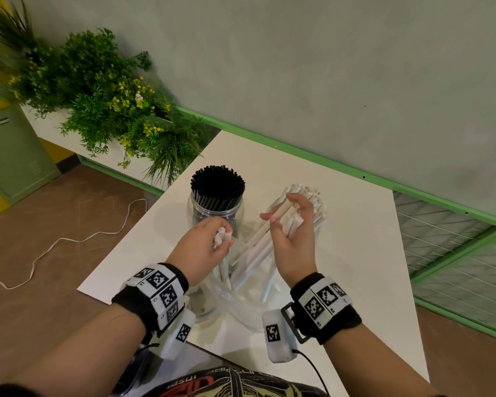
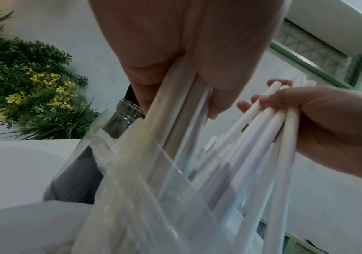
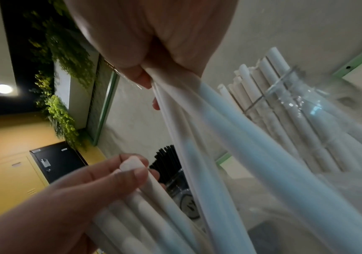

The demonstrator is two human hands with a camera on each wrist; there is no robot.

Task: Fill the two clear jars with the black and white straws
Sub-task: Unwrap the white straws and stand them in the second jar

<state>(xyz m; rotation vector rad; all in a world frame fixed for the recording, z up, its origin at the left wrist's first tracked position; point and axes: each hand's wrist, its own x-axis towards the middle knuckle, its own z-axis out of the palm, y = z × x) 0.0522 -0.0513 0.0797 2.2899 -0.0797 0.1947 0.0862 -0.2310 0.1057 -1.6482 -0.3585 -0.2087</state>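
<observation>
Left hand (image 1: 205, 247) and right hand (image 1: 291, 239) each grip long white paper straws (image 1: 252, 253), just before black-straw-filled clear jar (image 1: 216, 207).

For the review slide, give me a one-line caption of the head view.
Both hands, left hand and right hand, grip white straws near the black-straw jar.

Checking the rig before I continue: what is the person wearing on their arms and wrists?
Both forearms are bare, no sleeves. Each wrist carries a black wristband wrapped with white panels of black square fiducial markers. A white camera box, also tagged, hangs under each wrist, with a thin black cable trailing toward the body.
</observation>
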